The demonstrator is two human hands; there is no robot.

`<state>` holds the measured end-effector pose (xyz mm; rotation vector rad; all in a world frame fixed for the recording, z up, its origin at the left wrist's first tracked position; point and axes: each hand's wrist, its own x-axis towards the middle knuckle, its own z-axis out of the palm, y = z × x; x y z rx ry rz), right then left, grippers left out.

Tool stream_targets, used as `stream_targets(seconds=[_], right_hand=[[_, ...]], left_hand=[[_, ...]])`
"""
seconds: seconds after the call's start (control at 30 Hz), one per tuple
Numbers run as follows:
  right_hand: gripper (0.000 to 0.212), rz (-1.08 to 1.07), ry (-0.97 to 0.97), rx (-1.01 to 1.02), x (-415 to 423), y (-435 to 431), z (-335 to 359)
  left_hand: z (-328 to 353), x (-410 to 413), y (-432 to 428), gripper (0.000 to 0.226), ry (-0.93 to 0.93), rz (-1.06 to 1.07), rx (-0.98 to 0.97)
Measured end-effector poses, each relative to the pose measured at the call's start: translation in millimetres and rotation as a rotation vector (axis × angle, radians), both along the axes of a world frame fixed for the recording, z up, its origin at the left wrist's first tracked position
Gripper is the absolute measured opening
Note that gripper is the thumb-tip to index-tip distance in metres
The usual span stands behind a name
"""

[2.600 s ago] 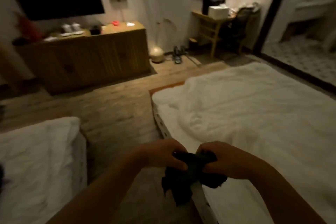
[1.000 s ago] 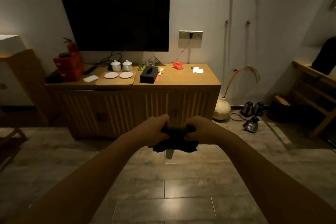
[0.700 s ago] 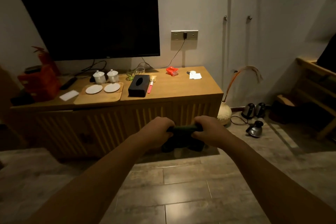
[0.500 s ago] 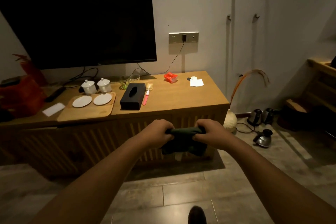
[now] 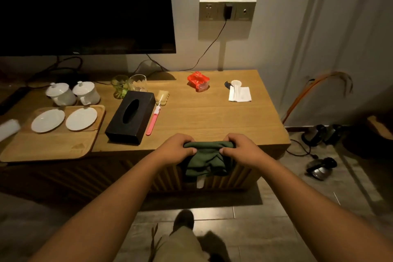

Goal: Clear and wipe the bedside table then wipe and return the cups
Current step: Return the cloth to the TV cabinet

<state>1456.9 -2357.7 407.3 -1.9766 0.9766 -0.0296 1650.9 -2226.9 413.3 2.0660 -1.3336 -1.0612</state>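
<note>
A dark green cloth (image 5: 205, 159) hangs bunched between my left hand (image 5: 175, 149) and my right hand (image 5: 242, 149), both gripping its top edge at the front edge of the wooden cabinet top (image 5: 204, 112). Two white lidded cups (image 5: 60, 93) (image 5: 86, 92) stand at the back left, behind a wooden tray (image 5: 53, 145) that carries two white saucers (image 5: 47, 120) (image 5: 81, 118). Two glasses (image 5: 121, 87) (image 5: 138, 83) stand behind a black tissue box (image 5: 130, 117).
A pink-handled tool (image 5: 153, 120), a red packet (image 5: 198, 81) and white paper items (image 5: 239, 92) lie on the cabinet top. A dark TV (image 5: 85, 6) hangs above. Kettles (image 5: 321, 168) and cables sit on the floor at the right. My foot (image 5: 182, 219) is on the tiles below.
I have turned from the beds and walked up to the cabinet, which is now close under my hands. Both hands have kept hold of the cloth throughout.
</note>
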Motion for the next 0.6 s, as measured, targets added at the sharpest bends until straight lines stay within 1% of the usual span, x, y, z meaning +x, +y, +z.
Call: stream_targets(seconds=[0.1, 0.23, 0.37, 0.43, 0.5, 0.53, 0.6], right_hand=[[0.017, -0.062, 0.008, 0.111, 39.5, -43.4, -37.9], [0.014, -0.196, 0.081, 0.202, 90.0, -89.9, -88.2], [0.015, -0.304, 0.177, 0.176, 135.4, -125.3, -131.7], [0.015, -0.316, 0.205, 0.115, 150.7, -136.7, -137.6], [0.018, -0.298, 0.238, 0.04, 164.8, -151.7, -142.5], [0.019, -0.282, 0.265, 0.019, 171.7, -158.4, -144.7], [0.021, -0.215, 0.338, -0.04, 180.5, -166.8, -147.1]], left_hand=[[-38.8, 41.7, -47.5, 0.014, 0.073, 0.057, 0.051], [-92.7, 90.0, -103.8, 0.01, 0.155, 0.118, 0.149], [-136.2, 130.0, -155.0, 0.009, 0.158, 0.157, 0.221], [-143.2, 141.6, -171.5, 0.009, 0.153, 0.209, 0.238], [-149.8, 153.8, -189.3, 0.015, 0.059, 0.211, 0.241], [-152.2, 159.4, -197.0, 0.019, -0.006, 0.188, 0.243], [-155.1, 163.4, -205.3, 0.027, -0.073, 0.144, 0.25]])
